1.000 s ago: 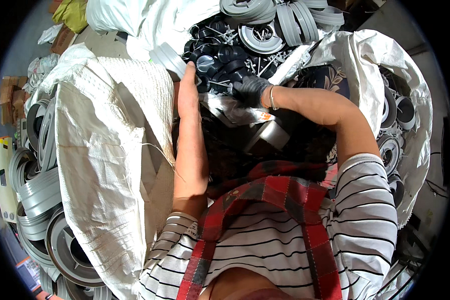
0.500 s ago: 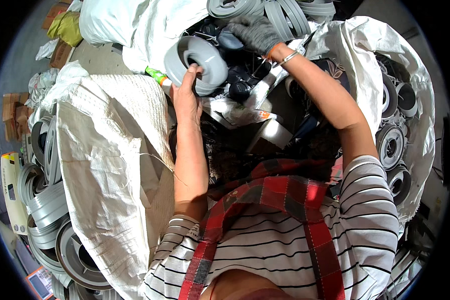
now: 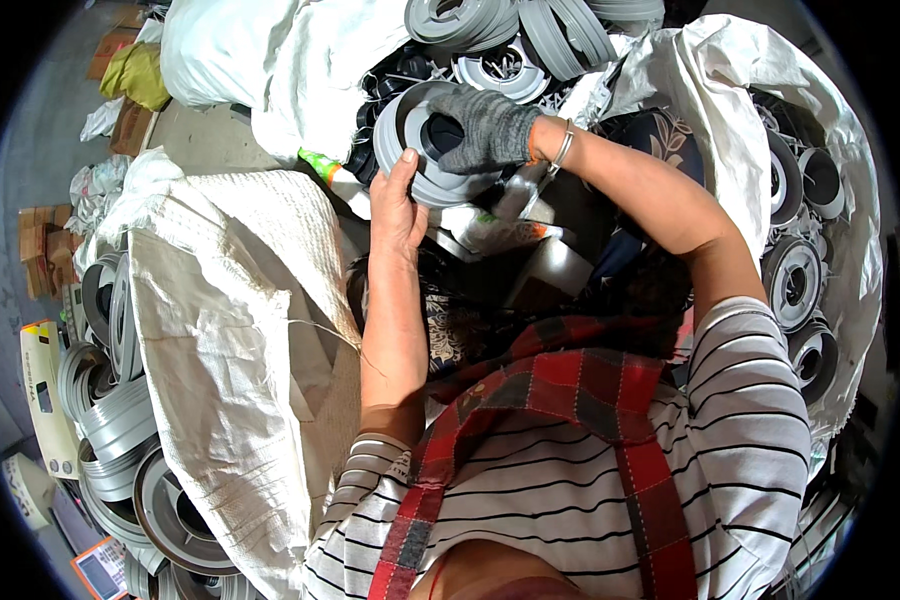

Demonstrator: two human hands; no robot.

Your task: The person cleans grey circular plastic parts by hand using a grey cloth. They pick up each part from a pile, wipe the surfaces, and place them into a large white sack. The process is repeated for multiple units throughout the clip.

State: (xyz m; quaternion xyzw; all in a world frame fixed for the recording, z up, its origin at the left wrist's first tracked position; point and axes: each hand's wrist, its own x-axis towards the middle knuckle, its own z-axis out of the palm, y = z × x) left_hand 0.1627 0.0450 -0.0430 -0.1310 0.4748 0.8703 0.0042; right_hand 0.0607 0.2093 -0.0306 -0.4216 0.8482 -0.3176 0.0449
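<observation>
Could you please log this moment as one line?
left hand: bare, holding grey ring | right hand: gloved, at ring's centre

Grey ribbed plastic ring (image 3: pixel 433 176), round, dark-centred, tilted, gripped at its rim

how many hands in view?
2: the bare left hand grips the grey ring at its near edge; the gloved right hand is over its opening. No other hands show.

To your far left, the grey floor (image 3: pixel 38 150) carries brown cardboard boxes (image 3: pixel 42 252) and a crumpled yellow bag (image 3: pixel 136 76); strong light falls across the middle, leaving the right edge in shadow.
</observation>
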